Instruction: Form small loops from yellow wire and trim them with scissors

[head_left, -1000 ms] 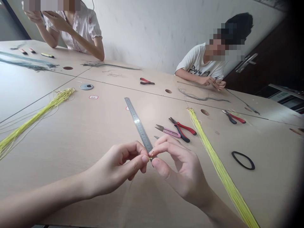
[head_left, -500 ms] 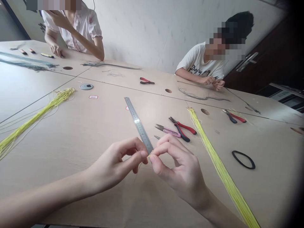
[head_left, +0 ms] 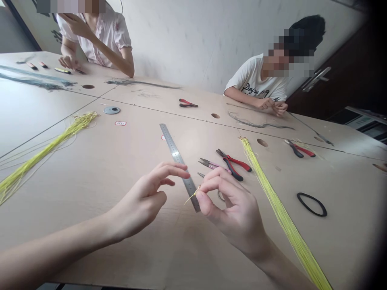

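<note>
Between thumb and fingertips, my right hand [head_left: 231, 209] pinches a short yellow cord [head_left: 191, 197], whose loose end points down-left over the lower part of the steel ruler [head_left: 178, 161]. My left hand [head_left: 145, 197] is open and holds nothing; its fingers reach over the ruler's edge. Beyond my right hand lie pink-handled snips [head_left: 210, 164] and red and black pliers [head_left: 231, 163], with my fingers hiding part of the snips. A long bundle of yellow cords [head_left: 275, 201] runs down the table to the right of my right hand.
Another yellow bundle [head_left: 51, 151] lies at the left, near a grey disc [head_left: 111, 110]. More pliers [head_left: 188, 103] lie farther back, others [head_left: 300, 149] at the right, above a black ring [head_left: 311, 204]. Two people sit across the table [head_left: 127, 141], with grey cords before them.
My left hand has let go of the yellow cord and opened, moving slightly left. The cord's loose end and more of the ruler's lower end now show.
</note>
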`<state>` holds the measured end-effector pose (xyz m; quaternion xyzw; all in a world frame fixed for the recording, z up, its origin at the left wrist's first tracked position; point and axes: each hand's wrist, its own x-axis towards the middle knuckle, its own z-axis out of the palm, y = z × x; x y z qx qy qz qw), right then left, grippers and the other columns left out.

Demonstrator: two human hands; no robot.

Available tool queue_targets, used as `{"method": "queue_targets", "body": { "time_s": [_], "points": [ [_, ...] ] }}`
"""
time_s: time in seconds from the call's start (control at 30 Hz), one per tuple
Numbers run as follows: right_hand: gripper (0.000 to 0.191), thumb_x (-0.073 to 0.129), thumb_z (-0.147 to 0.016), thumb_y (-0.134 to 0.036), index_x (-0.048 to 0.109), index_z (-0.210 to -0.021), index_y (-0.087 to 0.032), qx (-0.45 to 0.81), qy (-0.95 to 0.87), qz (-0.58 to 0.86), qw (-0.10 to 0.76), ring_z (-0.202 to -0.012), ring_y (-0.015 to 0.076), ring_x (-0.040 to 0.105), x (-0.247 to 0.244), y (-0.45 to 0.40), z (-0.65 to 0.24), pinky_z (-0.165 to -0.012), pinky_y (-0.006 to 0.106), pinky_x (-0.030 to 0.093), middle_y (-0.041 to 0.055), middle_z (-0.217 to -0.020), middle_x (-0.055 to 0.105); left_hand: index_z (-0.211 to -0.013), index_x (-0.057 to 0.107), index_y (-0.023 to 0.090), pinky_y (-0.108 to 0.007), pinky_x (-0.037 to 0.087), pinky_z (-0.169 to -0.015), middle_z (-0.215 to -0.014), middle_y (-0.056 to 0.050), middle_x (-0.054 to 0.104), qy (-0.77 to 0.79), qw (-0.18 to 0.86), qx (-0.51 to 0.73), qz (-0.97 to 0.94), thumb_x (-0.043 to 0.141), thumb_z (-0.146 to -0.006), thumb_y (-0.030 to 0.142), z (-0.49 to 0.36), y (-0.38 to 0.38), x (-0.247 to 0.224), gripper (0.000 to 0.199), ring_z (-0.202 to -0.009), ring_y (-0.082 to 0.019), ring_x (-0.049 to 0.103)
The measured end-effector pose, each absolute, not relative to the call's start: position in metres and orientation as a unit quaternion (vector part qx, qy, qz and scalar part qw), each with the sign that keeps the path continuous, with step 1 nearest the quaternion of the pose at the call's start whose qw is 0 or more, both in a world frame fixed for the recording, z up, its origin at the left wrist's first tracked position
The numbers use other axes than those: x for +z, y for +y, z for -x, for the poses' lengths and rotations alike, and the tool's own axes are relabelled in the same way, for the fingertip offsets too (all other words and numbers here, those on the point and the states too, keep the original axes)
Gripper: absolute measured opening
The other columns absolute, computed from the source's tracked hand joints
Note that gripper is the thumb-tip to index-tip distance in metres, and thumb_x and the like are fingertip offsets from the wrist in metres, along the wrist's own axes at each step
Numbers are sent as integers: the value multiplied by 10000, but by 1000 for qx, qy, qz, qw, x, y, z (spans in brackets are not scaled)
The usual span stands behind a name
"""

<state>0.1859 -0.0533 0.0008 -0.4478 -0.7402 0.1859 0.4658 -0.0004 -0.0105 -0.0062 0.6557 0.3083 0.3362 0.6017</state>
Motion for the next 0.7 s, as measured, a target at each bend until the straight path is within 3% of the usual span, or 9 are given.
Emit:
{"method": "queue_targets", "body": {
  "time_s": [0.07,0.13,0.2,0.4,0.7],
  "points": [
    [151,560,-822,-88,533,-724,-200,177,-749,446,457,-694,97,508,0,-53,-185,-661,244,458,-31,-727,509,-987,614,223,-290,443,-877,-1020,-10,635,291,659,301,-624,460,-793,70,-2,-12,-5,290,-1033,-165,569],
    [142,561,-833,-96,543,-731,-193,157,-760,446,446,-681,95,509,0,-52,-184,-624,232,455,-22,-735,511,-902,612,188,-280,480,-765,-832,0,646,298,691,258,-606,530,-846,226,-5,-14,-3,107,-799,-145,619],
    [139,565,-835,-89,553,-729,-178,123,-773,444,436,-669,95,511,-1,-52,-182,-593,227,448,-9,-738,512,-821,607,173,-261,479,-675,-760,8,641,328,675,233,-618,550,-853,311,-8,-15,-3,153,-682,-125,609],
    [118,557,-840,-79,563,-748,-153,56,-803,435,405,-676,118,522,-2,-52,-180,-610,265,452,21,-733,515,-734,600,177,-217,444,-585,-629,32,617,374,565,236,-697,518,-859,262,-9,-17,-2,172,-601,-104,578],
    [118,555,-799,-42,547,-760,-153,40,-784,425,452,-729,124,525,0,-53,-183,-629,272,465,20,-744,513,-693,588,167,-167,469,-553,-669,42,627,336,635,299,-628,552,-847,211,-7,-16,1,164,-549,-60,560]
  ]
}}
